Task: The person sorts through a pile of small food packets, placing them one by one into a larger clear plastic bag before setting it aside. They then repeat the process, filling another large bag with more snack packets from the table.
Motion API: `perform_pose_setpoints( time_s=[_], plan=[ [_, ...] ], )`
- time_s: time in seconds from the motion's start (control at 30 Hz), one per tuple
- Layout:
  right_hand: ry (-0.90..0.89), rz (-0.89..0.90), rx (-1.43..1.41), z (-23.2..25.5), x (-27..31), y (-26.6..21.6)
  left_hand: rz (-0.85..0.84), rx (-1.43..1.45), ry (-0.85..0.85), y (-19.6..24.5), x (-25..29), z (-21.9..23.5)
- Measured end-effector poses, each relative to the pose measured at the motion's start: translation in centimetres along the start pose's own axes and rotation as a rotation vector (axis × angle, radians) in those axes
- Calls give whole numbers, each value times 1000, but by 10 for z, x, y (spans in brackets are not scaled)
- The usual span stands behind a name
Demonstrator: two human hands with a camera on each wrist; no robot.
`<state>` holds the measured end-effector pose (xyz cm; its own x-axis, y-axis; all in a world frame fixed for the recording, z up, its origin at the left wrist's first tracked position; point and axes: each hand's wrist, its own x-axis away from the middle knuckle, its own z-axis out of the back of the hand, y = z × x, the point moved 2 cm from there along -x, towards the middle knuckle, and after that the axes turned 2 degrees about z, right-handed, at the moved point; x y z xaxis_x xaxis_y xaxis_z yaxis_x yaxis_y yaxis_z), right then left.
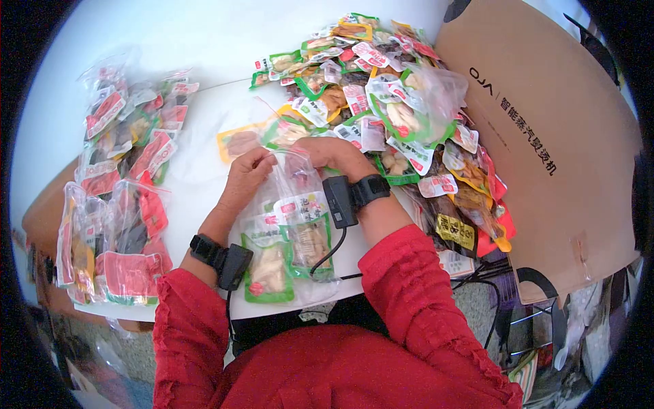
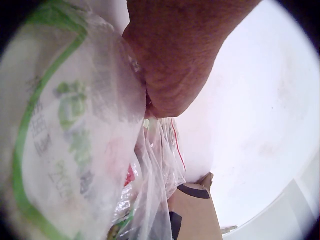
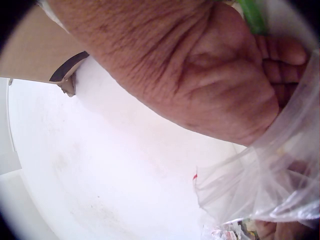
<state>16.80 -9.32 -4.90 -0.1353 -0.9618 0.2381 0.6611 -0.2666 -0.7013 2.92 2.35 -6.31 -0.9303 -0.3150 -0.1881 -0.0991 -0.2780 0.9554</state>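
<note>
A clear plastic zip bag (image 1: 289, 178) stands between the hands at the table's near side, with green-edged food packets (image 1: 268, 269) showing through its film. The left hand (image 1: 251, 170) pinches its upper edge at the left. At the right of the same edge, the right hand (image 1: 334, 153) holds the film, its fingers partly hidden. In the left wrist view, a green-bordered packet (image 2: 65, 135) fills the left side, and the bag's red zip line runs below the hand. Curled fingers (image 3: 282, 62) show past the palm in the right wrist view, close to the clear film (image 3: 260, 180).
A big heap of small food packets (image 1: 340, 88) lies at the back and right. Filled clear bags (image 1: 129, 225) stand along the left side of the white table (image 1: 211, 102). A large cardboard box (image 1: 545, 136) borders the right. Black cables (image 1: 487, 286) hang by the near right edge.
</note>
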Motion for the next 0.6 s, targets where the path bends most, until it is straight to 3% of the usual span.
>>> perform_pose_setpoints(
  time_s=[0.2, 0.43, 0.5, 0.6],
  plan=[
    [-3, -3, -149, -3, -5, 3, -7, 30, -3, -6, -1, -1],
    [17, -133, 116, 3, 4, -27, -38, -3, 17, -5, 0, -2],
    [-103, -166, 152, 6, 5, -35, -50, -24, 18, -8, -1, -2],
    [-35, -257, 85, 22, 30, -83, -46, -87, 47, -2, 2, -1]
  ],
)
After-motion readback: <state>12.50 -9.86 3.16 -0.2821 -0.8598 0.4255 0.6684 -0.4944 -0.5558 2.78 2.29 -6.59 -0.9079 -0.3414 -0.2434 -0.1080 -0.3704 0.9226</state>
